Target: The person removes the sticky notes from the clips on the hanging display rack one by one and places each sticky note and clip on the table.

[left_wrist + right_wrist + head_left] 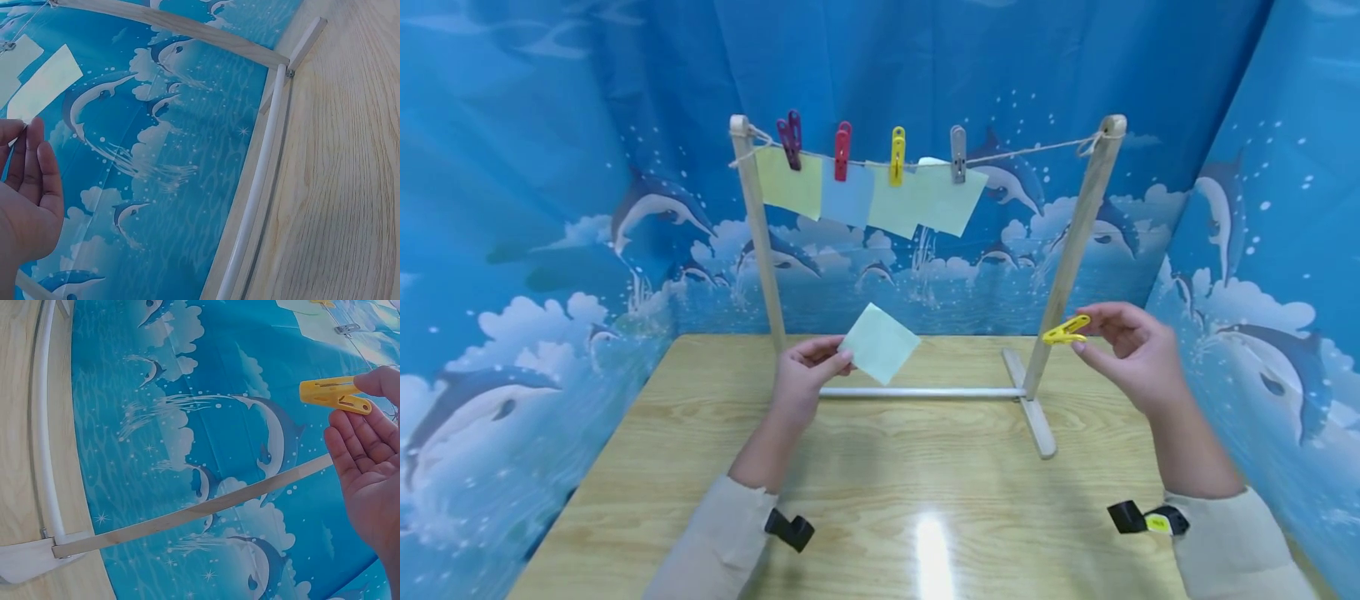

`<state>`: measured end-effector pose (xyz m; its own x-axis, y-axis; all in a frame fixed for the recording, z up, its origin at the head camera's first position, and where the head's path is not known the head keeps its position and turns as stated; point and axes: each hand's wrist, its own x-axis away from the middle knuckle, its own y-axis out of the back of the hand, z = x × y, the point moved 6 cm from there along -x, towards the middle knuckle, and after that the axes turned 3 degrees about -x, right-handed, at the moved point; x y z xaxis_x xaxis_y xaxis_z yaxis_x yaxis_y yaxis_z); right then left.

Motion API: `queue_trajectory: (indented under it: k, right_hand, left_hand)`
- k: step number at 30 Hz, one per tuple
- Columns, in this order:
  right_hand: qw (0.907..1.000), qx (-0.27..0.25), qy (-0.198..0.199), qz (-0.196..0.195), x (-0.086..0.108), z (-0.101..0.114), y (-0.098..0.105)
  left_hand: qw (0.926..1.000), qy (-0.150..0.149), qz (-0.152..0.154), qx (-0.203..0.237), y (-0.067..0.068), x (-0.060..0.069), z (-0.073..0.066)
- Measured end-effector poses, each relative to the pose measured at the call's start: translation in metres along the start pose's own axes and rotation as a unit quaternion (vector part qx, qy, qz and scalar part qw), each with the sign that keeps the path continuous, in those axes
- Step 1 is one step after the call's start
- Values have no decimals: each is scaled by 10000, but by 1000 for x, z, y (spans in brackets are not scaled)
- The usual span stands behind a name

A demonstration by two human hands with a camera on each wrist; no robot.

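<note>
Left hand [805, 379]: forearm extended from the near side, wrist raised above the desk [880, 467]; thumb and fingers pinch a pale green paper square [880, 343] by its left corner, toward the desk's far edge. Right hand [1138, 354]: raised toward the far right corner; thumb and fingers pinch a yellow clothespin [1065, 332], tip leftward.

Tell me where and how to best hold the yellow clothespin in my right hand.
Pinch the yellow clothespin by its two handle ends, coming from the right, as your right hand does. The handles splay toward that hand and the nose points left, so squeezing there should open it and leave the nose free.
</note>
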<state>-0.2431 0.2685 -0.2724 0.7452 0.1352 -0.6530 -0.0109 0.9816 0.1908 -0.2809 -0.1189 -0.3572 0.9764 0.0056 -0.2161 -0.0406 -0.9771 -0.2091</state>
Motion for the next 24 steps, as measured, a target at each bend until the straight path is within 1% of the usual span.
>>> queue_trajectory:
  k: [2, 6, 10, 13, 18, 21, 24]
  right_hand:
    - [9998, -193, -3, -39, 2, -2, 1]
    - [9995, -294, -35, -108, 6, -5, 3]
    - [9993, -350, -45, -147, 9, -9, 5]
    - [9994, -281, -65, -185, 12, -11, 6]
    - [9991, -238, -196, -299, 18, -15, 11]
    - [9984, -300, -287, -395, 21, -19, 14]
    - [9979, -300, -340, -471, 23, -21, 17]
  left_hand:
    - [9999, -78, -53, 74, 5, 1, 0]
    - [9994, -188, -213, 172, 14, 6, -2]
    - [9987, -129, -474, 143, 26, 11, -2]
    - [9975, -44, -688, 166, 35, 15, -2]
    - [9949, 38, -1008, 3, 52, 21, -3]
    - [9943, 29, -1066, -96, 60, 24, -2]
    - [9938, -59, -1109, -50, 67, 26, -1]
